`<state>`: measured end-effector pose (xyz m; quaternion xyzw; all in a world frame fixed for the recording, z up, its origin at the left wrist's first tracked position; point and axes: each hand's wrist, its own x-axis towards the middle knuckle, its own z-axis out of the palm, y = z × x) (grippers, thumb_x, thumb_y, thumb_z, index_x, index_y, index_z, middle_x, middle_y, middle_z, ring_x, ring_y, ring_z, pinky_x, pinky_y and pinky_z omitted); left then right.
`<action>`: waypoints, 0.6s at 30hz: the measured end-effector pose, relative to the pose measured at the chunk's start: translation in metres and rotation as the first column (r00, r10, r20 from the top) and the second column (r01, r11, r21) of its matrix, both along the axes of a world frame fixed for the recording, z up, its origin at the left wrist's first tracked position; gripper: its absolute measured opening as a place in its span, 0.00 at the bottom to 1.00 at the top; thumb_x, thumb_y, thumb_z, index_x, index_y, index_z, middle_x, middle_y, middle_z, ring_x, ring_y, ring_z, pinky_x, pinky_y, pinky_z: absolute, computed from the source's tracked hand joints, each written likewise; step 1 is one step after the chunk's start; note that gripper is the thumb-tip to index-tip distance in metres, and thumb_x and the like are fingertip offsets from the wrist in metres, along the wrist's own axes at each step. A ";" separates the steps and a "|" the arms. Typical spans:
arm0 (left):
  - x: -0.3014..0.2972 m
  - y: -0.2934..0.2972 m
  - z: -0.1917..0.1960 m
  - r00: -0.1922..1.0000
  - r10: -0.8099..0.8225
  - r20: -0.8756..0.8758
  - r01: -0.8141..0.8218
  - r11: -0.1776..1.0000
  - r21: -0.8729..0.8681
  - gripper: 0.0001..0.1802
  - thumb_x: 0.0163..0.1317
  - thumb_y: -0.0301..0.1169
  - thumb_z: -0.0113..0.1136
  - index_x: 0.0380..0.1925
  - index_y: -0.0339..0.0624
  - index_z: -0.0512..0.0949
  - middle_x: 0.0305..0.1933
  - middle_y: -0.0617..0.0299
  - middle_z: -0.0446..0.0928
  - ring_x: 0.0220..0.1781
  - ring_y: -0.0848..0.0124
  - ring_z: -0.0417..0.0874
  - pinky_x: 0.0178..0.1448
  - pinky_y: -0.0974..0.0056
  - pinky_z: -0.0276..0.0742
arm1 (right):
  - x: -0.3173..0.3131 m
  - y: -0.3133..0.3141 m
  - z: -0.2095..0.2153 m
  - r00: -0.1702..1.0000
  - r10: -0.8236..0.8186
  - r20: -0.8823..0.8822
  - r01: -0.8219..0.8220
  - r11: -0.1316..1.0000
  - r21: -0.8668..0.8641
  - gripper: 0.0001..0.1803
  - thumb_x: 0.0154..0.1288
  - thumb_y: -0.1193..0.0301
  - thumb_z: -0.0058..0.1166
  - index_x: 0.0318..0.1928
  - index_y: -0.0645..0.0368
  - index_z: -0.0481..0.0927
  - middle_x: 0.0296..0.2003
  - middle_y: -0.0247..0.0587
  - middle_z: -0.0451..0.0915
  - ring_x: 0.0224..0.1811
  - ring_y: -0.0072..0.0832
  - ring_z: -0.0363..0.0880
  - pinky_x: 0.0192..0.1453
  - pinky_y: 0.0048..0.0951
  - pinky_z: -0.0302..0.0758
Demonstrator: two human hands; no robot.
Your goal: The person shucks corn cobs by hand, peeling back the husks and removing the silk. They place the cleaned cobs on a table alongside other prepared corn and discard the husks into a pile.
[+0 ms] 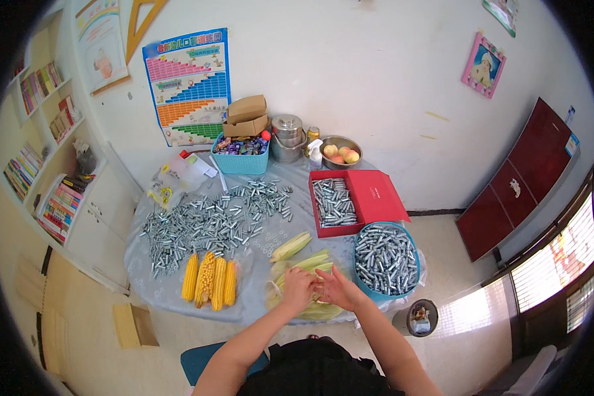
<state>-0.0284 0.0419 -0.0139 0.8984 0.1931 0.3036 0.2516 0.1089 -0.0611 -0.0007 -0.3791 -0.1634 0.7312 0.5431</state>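
Observation:
Above a heap of pale green corn husks point(323, 311) at the table's near edge, my left hand point(299, 289) and my right hand point(340, 290) meet at the fingertips. The left fingers are curled into a pinch. Those of the right are bent toward them, also pinching. Whatever is between them is too small or hidden to make out. An ear of corn in its husk point(290, 247) lies just beyond the heap. To the left, several peeled yellow corn cobs point(206, 280) lie side by side on a clear plastic bag.
Many small metal sleeves point(211, 224) cover the table's left half. More fill a red box point(333, 201) and a blue basket point(386, 261) on the right. Behind stand a teal basket of snacks point(241, 162), a spray bottle point(315, 155) and a fruit bowl point(336, 142). A bin point(421, 317) stands below right.

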 end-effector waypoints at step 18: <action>-0.003 0.018 -0.011 0.967 0.239 -0.085 -0.249 0.959 -0.135 0.09 0.43 0.33 0.66 0.23 0.41 0.81 0.25 0.57 0.77 0.31 0.59 0.76 0.37 0.58 0.69 | 0.001 -0.011 0.032 0.929 0.091 0.358 -0.067 0.995 -0.079 0.37 0.65 0.41 0.27 0.67 0.49 0.49 0.64 0.40 0.57 0.66 0.36 0.55 0.64 0.38 0.54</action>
